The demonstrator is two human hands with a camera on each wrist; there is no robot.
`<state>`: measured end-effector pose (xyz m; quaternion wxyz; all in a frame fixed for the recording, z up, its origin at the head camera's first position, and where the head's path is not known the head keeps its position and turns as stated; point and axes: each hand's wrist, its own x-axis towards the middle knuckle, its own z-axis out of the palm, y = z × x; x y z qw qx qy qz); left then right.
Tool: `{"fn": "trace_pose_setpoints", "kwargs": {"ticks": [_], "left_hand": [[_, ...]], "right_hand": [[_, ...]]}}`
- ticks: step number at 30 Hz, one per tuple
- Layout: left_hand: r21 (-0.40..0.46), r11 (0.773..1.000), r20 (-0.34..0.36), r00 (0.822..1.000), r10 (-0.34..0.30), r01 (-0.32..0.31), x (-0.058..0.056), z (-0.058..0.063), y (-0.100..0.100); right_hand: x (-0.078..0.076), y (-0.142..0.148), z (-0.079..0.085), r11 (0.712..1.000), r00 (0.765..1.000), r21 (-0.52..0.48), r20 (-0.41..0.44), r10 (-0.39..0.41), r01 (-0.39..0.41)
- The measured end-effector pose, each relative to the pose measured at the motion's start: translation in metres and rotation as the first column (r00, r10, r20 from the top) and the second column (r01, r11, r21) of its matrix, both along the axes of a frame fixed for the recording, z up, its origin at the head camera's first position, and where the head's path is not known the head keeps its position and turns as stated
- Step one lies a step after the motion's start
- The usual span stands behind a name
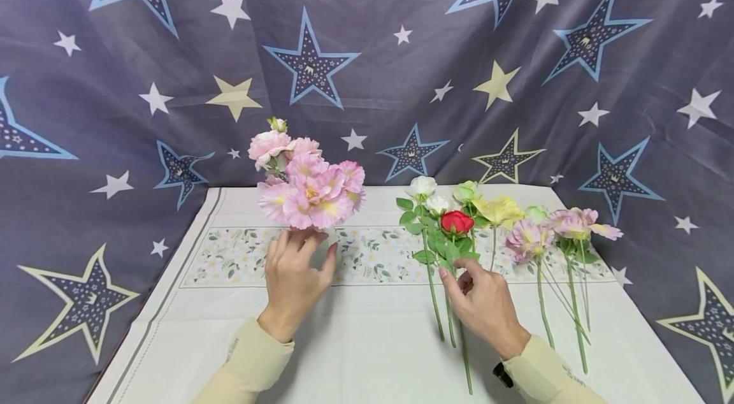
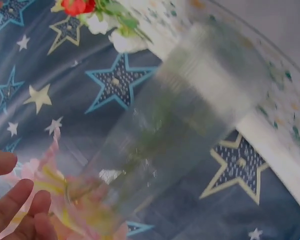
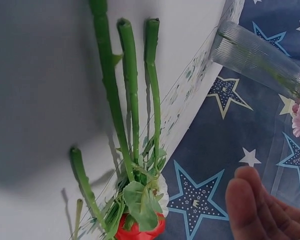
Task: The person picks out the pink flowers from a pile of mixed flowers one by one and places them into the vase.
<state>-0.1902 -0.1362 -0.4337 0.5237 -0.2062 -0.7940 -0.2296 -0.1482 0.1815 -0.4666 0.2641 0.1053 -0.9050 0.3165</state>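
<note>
Pink artificial flowers stand in a clear ribbed vase, which the blossoms and my left hand hide in the head view. Green stems show through the vase wall. My left hand is at the lower petals, thumb and fingers spread apart around nothing, as the left wrist view shows. Over the stems of a red rose and two white roses hovers my right hand, its fingers loosely bent and holding nothing. In the right wrist view the cut stem ends lie apart from the fingers.
Right of the roses lie a yellow flower, pale green blooms and pink-purple flowers with long stems. A white tablecloth with a floral band covers the table. A star-patterned curtain hangs behind it.
</note>
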Motion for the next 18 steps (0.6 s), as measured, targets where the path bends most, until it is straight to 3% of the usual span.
{"fn": "trace_pose_setpoints", "kwargs": {"ticks": [8, 18], "left_hand": [[0.0, 0.998, 0.15, 0.987, -0.055, 0.056, 0.004, -0.018, 0.012], [-0.028, 0.994, 0.246, 0.965, -0.095, 0.105, 0.004, -0.033, 0.02]], "right_hand": [[-0.001, 0.004, 0.0, 1.0, 1.0, -0.005, -0.009, -0.006, 0.006], [-0.003, 0.009, 0.0, 0.999, 0.999, 0.025, -0.013, -0.036, 0.037]]}}
